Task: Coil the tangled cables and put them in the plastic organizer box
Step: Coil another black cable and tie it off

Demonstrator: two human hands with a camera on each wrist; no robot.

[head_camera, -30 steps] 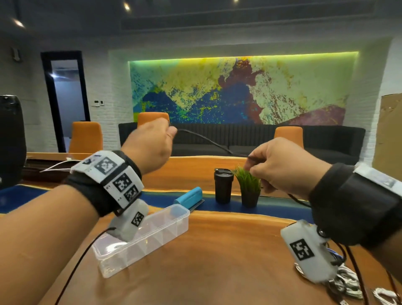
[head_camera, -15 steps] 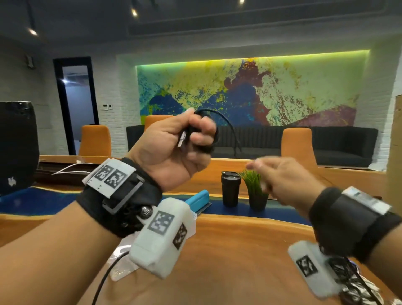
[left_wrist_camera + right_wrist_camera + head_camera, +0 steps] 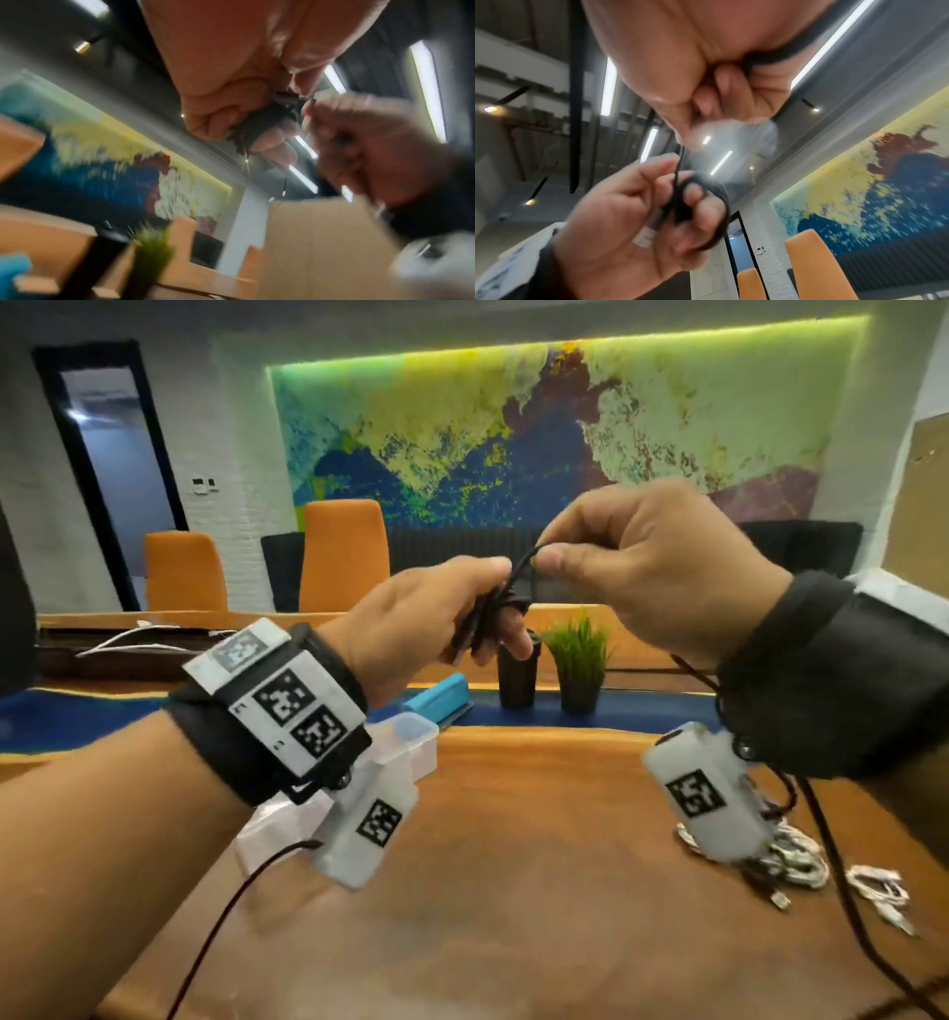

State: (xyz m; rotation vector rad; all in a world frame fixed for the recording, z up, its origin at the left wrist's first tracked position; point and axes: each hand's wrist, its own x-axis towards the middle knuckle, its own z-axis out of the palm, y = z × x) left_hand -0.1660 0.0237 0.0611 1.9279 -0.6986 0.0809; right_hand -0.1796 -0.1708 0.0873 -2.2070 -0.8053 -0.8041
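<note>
Whereas half a second ago the right hand [image 3: 652, 567] was apart, in the head view it now pinches the black cable [image 3: 506, 593] coiled on the left hand [image 3: 416, 629], above the wooden table [image 3: 539, 865] and organizer box [image 3: 411, 742]. Right wrist view shows loops round left fingers [image 3: 698, 205] and a silver plug [image 3: 648, 231]. Left wrist view is blurred.

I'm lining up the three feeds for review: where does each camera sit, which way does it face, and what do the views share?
Head: worn on the head, facing forward and down over the wooden table; shows both forearms, left hand and right hand.
Left wrist: under the left wrist, looking up along the left hand toward the ceiling; blurred right hand beyond.
Right wrist: under the right wrist, looking up along the right hand; left hand below.
Shared: all three show both hands on the black cable.
</note>
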